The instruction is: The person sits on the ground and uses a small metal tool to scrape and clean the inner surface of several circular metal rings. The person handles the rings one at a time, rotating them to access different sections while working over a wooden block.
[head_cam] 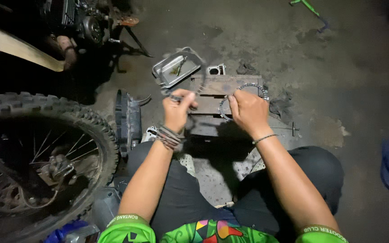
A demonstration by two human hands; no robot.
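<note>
The right hand (248, 111) has its grip closed on the rim of a toothed metal clutch ring (245, 100); the left hand (178, 110) pinches a thinner ring (193, 76) beside it. Just beyond both sits a wooden block (217, 85), then a metal tray (174, 68). A knobby motorcycle wheel (41, 157) stands left.

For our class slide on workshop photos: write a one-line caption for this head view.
Seated on the floor, left hand and right hand each hold a thin toothed ring beside a knobby wheel.

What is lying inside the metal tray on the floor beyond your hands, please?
The metal tray holds a small smear of yellowish-green residue near its middle; otherwise its bottom looks bare. A thin ring held by the left hand crosses its near corner, hiding that part.
</note>
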